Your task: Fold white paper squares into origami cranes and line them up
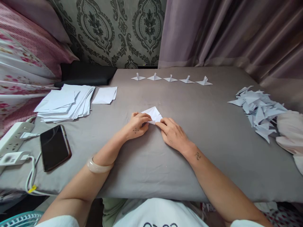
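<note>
A small white sheet of paper [153,113], partly folded and creased, lies near the middle of the cloth-covered table. My left hand [138,125] grips its left and near edge, with the fingers curled over the paper and the thumb beneath them. On the near right edge, the fingertips of my right hand [174,132] pinch the paper. Both hands are closed, and they partly hide the near edge of the sheet. A row of several folded paper cranes [170,78] stands farther back on the table.
Stacked paper sheets [66,104] and a smaller stack [104,95] lie at left. Nearer are a phone [55,147], a power strip [14,137] and cables. A heap of folded paper pieces [259,108] is at right, beside a pale cloth [291,132]. Curtains [213,34] hang behind.
</note>
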`<control>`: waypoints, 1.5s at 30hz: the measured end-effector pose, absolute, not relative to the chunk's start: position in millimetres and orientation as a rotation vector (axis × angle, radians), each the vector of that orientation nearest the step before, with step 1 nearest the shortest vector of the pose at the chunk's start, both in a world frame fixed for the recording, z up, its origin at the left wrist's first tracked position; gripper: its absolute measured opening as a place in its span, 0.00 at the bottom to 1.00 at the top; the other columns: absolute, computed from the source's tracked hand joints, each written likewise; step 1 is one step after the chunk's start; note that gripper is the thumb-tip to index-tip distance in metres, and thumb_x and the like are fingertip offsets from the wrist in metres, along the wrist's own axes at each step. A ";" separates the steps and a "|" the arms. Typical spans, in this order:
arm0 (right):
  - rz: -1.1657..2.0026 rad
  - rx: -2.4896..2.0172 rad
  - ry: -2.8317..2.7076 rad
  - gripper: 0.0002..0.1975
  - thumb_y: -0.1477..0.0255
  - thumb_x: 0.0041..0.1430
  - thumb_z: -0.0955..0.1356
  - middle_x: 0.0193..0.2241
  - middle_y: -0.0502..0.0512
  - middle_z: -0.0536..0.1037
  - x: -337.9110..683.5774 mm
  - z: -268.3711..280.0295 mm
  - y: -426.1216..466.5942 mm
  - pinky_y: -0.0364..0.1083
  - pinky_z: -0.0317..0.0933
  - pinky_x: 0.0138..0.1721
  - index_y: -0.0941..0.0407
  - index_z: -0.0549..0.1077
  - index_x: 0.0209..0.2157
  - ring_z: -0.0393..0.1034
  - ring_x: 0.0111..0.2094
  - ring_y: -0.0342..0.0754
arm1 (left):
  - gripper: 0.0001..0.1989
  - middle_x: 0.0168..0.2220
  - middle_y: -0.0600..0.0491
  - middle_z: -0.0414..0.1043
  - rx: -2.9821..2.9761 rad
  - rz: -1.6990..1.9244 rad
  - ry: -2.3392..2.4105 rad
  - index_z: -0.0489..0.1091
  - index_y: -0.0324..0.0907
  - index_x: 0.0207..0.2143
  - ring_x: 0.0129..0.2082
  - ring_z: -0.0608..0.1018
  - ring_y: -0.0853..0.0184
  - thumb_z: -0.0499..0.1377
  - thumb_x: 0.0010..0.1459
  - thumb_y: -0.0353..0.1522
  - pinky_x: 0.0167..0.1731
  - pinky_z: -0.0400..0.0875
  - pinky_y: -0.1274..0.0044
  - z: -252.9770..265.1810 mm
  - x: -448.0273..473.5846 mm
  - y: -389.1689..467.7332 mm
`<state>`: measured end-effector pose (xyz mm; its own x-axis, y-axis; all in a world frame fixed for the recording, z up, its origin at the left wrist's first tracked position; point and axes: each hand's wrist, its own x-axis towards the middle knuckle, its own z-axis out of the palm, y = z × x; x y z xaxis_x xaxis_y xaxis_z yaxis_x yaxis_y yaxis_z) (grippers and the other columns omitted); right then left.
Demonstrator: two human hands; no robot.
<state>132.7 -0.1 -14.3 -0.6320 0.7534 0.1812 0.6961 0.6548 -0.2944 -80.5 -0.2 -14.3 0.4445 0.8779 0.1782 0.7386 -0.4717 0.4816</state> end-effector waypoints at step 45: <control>0.724 -1.381 -1.991 0.09 0.69 0.55 0.67 0.40 0.57 0.73 134.3 -30.7 24.7 0.47 0.64 0.41 0.56 0.74 0.23 0.69 0.32 0.44 | 0.17 0.44 0.45 0.74 2.667 0.616 1.198 0.73 0.40 0.46 0.44 0.74 0.63 0.45 0.67 0.28 0.44 0.71 0.71 -26.2 -66.5 -2.6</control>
<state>134.3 24.7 -30.7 -0.2758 0.9463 0.1687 0.6167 0.3088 -0.7241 -66.5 -2.6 -26.2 0.5961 0.7430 0.3043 0.6799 -0.6687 0.3008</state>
